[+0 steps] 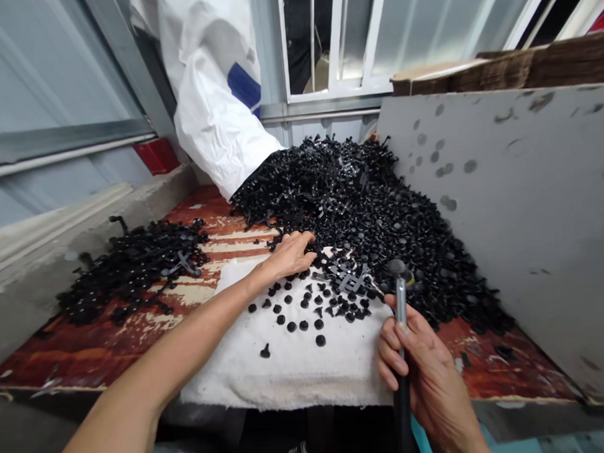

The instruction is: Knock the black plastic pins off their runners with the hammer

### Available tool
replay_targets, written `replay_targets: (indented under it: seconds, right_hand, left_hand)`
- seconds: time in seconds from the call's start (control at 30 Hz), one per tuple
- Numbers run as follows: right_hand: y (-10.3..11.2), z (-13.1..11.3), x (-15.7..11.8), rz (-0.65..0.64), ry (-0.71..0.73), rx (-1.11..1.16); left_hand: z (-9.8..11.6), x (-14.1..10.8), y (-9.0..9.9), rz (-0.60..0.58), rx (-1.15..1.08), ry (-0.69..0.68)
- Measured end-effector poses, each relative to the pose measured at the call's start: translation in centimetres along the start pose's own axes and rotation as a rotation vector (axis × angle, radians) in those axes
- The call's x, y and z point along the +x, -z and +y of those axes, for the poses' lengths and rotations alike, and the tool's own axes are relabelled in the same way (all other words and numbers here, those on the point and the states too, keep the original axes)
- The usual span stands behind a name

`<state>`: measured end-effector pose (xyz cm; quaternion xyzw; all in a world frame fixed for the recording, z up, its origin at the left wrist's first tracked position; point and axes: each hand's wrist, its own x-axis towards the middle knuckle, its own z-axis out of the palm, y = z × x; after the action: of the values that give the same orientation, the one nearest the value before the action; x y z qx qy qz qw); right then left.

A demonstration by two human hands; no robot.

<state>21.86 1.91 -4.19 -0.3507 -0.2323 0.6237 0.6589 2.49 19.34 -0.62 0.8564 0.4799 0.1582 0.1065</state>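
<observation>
My left hand (293, 252) reaches to the front edge of a big heap of small black mushroom-shaped parts (340, 191). Its fingers are stretched and apart, and I see nothing held in them. My right hand (422, 355) is closed around a slim tool with a silver metal shaft (401, 302) and a black lower end, held upright. A round dark piece (396, 268) shows at the tool's tip; whether it is attached cannot be told. Between the hands, loose black parts (303, 325) and grey strip-like scraps (351, 278) lie on a white cloth (288, 374).
On the left, a smaller pile of black branched pieces (143, 267) lies on the worn red board (87, 349). A white sack (216, 103) tips its mouth into the heap. A grey panel (522, 217) stands along the right side. A red object (156, 156) sits in the back left corner.
</observation>
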Motion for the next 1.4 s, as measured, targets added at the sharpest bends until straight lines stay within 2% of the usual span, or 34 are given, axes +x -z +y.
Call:
replay_targets:
  seconds: [0.1, 0.23, 0.33, 0.5, 0.6, 0.7, 0.8, 0.87, 0.97, 1.07, 1.17, 1.27, 1.4]
  right_hand:
    - [0.1, 0.1, 0.1, -0.007, -0.004, -0.001]
    - [0.4, 0.5, 0.2, -0.019, 0.008, 0.007]
    - [0.7, 0.9, 0.2, -0.024, 0.028, 0.012]
    - [1.0, 0.9, 0.0, -0.053, 0.019, 0.009]
    - [1.0, 0.7, 0.1, -0.062, 0.001, -0.006]
    - [0.8, 0.6, 0.2, -0.055, 0.007, -0.012]
    - [0.6, 0.5, -0.2, -0.05, 0.027, -0.011]
    - [0.6, 0.8, -0.8, -0.032, 0.036, -0.021]
    - [1.0, 1.5, -2.3, -0.039, 0.027, -0.06]
    - [1.3, 2.3, -4.1, -0.082, 0.01, -0.056]
    - [1.4, 2.5, -5.5, -0.121, 0.008, -0.03]
    - [1.5, 2.3, -6.6, -0.107, 0.035, -0.054]
    - [2.0, 2.1, -7.2, 0.016, 0.082, -0.135]
  left_hand:
    - [-0.1, 1.5, 0.3, -0.026, -0.124, -0.031]
    - [0.2, 2.8, 0.8, 0.003, -0.239, -0.013]
    - [-0.1, 3.4, 1.1, 0.087, -0.385, 0.058]
    - [-0.7, 3.7, 2.3, 0.286, -0.725, 0.259]
    - [-0.3, 2.7, 3.7, 0.357, -0.928, 0.337]
    - [0.9, 0.6, 5.1, 0.383, -1.063, 0.361]
    - [2.6, -2.6, 5.8, 0.367, -1.239, 0.331]
    - [3.7, -5.3, 5.8, 0.307, -1.386, 0.284]
    - [5.5, -9.7, 4.8, 0.168, -1.568, 0.269]
    - [7.1, -13.3, 3.1, 0.032, -1.704, 0.357]
    - [8.6, -15.8, 1.0, -0.051, -1.756, 0.424]
    - [10.0, -17.7, -1.4, -0.064, -1.694, 0.388]
    - [11.0, -20.1, -4.7, 0.025, -1.36, 0.221]
